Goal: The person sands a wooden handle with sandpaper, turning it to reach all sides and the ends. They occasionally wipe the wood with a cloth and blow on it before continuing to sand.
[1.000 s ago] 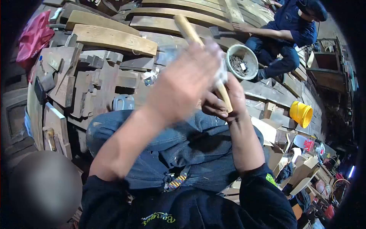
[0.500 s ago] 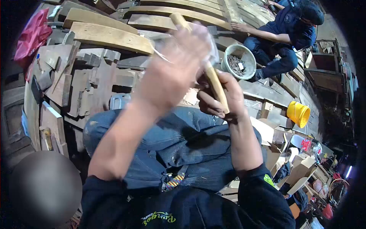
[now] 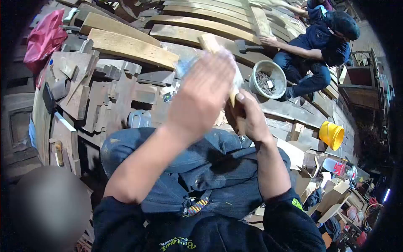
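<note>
A pale wooden stick (image 3: 208, 43) slants in front of me, its upper end pointing away and to the left. My right hand (image 3: 252, 114) is closed round its lower part, thumb lying along the wood. Over the upper part, my left hand (image 3: 200, 92), smeared by motion, is wrapped with a crumpled whitish sheet (image 3: 237, 76) between palm and stick. Bluish edges of that sheet stick out to the left of the fingers. The middle of the stick is hidden by the left hand and the sheet. Both hands are above my crossed legs (image 3: 210, 168).
A bucket of nails (image 3: 268, 80) stands beyond my right hand, near a dark cleaver-like blade (image 3: 247, 47). Another person (image 3: 312, 46) sits at the back right by long curved planks (image 3: 201, 20). A yellow bucket (image 3: 331, 135) lies right; wood pieces (image 3: 130, 46) lie left.
My left hand has shifted slightly down along the stick, with the sheet bunching out on its left side. The right hand has turned a little, thumb now up on the wood. The view has shifted slightly.
</note>
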The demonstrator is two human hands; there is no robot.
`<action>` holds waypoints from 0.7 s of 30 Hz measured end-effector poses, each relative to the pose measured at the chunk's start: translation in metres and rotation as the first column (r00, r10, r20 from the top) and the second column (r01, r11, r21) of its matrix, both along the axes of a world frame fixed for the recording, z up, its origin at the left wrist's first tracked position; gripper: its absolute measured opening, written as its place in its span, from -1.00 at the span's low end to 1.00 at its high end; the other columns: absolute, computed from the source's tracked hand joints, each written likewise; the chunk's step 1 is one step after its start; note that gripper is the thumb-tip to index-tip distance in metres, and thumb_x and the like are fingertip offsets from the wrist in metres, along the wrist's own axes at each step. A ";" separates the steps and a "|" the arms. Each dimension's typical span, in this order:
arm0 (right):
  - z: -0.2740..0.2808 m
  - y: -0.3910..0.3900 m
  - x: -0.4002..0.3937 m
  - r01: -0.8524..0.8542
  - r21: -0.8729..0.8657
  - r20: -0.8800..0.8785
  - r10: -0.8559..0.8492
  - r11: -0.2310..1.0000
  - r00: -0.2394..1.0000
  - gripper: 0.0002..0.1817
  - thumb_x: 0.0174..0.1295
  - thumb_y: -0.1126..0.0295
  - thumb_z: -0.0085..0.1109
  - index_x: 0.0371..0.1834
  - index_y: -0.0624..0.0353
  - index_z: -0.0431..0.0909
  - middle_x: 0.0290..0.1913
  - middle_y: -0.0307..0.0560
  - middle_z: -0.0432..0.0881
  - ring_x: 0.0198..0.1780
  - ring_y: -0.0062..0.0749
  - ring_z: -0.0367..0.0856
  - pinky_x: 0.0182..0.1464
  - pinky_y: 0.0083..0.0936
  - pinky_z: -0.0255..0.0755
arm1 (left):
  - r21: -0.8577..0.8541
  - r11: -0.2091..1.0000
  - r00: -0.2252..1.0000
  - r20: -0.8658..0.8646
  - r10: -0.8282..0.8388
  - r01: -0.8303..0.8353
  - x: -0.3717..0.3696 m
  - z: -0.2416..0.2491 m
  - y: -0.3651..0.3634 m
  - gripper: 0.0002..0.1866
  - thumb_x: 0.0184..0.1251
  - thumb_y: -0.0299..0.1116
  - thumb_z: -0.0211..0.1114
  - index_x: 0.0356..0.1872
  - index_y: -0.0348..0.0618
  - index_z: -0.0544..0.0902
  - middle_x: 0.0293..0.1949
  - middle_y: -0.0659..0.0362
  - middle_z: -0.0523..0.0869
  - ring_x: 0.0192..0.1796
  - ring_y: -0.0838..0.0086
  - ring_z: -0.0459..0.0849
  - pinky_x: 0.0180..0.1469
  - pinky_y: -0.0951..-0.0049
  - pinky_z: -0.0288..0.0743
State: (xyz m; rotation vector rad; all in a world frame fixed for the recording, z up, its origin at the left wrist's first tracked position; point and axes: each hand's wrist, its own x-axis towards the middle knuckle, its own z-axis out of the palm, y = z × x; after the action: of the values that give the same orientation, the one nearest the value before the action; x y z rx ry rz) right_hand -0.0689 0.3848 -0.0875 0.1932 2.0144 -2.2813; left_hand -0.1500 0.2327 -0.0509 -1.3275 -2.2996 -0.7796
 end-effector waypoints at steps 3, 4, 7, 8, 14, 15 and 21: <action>0.001 0.007 0.007 -0.010 -0.142 0.119 0.027 0.990 0.993 -0.61 0.45 0.18 -0.23 -0.04 0.31 0.45 -0.41 -0.16 0.46 -0.39 -0.54 0.39 -0.33 -0.55 0.29 | 0.001 1.000 0.998 -0.069 -0.013 0.013 0.000 0.003 0.001 -0.66 0.28 -0.48 0.09 0.04 -0.36 0.60 0.16 -0.10 0.60 0.32 0.13 0.49 0.43 0.14 0.22; 0.009 0.009 0.006 -0.080 -0.226 0.170 0.120 0.971 0.978 -0.61 0.46 0.19 -0.25 -0.06 0.31 0.45 -0.37 -0.14 0.46 -0.34 -0.49 0.40 -0.27 -0.51 0.31 | 0.022 1.000 0.993 -0.114 0.019 -0.017 -0.008 0.005 -0.002 -0.67 0.28 -0.49 0.09 0.03 -0.37 0.60 0.15 -0.10 0.61 0.32 0.12 0.49 0.42 0.13 0.23; 0.013 -0.005 0.006 -0.073 0.049 0.067 0.070 0.996 0.995 -0.61 0.46 0.15 -0.26 -0.13 0.27 0.44 -0.42 -0.12 0.42 -0.38 -0.47 0.37 -0.29 -0.50 0.30 | 0.077 0.982 0.971 -0.154 0.182 -0.172 -0.026 0.005 -0.004 -0.66 0.25 -0.52 0.11 0.04 -0.39 0.60 0.13 -0.11 0.62 0.30 0.07 0.50 0.40 0.11 0.25; 0.016 -0.007 0.005 -0.060 0.074 0.076 0.055 0.995 0.996 -0.62 0.46 0.16 -0.27 -0.12 0.27 0.44 -0.47 -0.14 0.42 -0.43 -0.50 0.37 -0.35 -0.52 0.29 | 0.052 0.980 0.967 -0.160 0.196 -0.190 -0.021 0.001 -0.001 -0.66 0.25 -0.51 0.11 0.04 -0.40 0.59 0.13 -0.12 0.61 0.30 0.07 0.50 0.41 0.11 0.24; 0.008 0.000 0.003 0.001 0.044 0.041 -0.003 0.999 0.999 -0.62 0.47 0.21 -0.27 -0.03 0.31 0.45 -0.48 -0.13 0.47 -0.51 -0.49 0.41 -0.45 -0.56 0.29 | 0.038 0.995 0.987 -0.129 0.091 -0.087 -0.011 0.004 0.001 -0.60 0.23 -0.48 0.13 0.10 -0.34 0.58 0.14 -0.07 0.62 0.32 0.10 0.48 0.43 0.11 0.19; 0.005 0.002 0.000 -0.048 0.350 -0.163 0.111 0.936 0.980 -0.60 0.46 0.23 -0.27 0.03 0.35 0.44 -0.34 -0.09 0.52 -0.33 -0.43 0.45 -0.26 -0.53 0.34 | 0.125 0.984 0.980 -0.140 0.144 -0.127 -0.029 -0.001 -0.006 -0.62 0.29 -0.46 0.13 0.12 -0.30 0.58 0.13 -0.07 0.62 0.32 0.11 0.47 0.43 0.09 0.19; 0.007 -0.003 0.001 0.004 -0.008 -0.010 -0.004 1.000 1.000 -0.54 0.42 0.06 -0.20 0.00 0.30 0.42 -0.40 -0.21 0.42 -0.45 -0.59 0.35 -0.43 -0.63 0.24 | 0.542 0.636 0.448 0.834 -0.323 -0.549 -0.020 0.016 -0.014 -0.59 0.58 -0.11 -0.02 0.00 -0.27 0.60 -0.06 0.10 0.66 0.01 0.45 0.61 0.05 0.43 0.46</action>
State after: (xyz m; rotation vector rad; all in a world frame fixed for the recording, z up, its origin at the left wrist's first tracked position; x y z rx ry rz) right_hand -0.0679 0.3814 -0.0805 0.1855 2.0108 -2.2973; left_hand -0.1704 0.2184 -0.0346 -0.2119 -2.0391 -2.5569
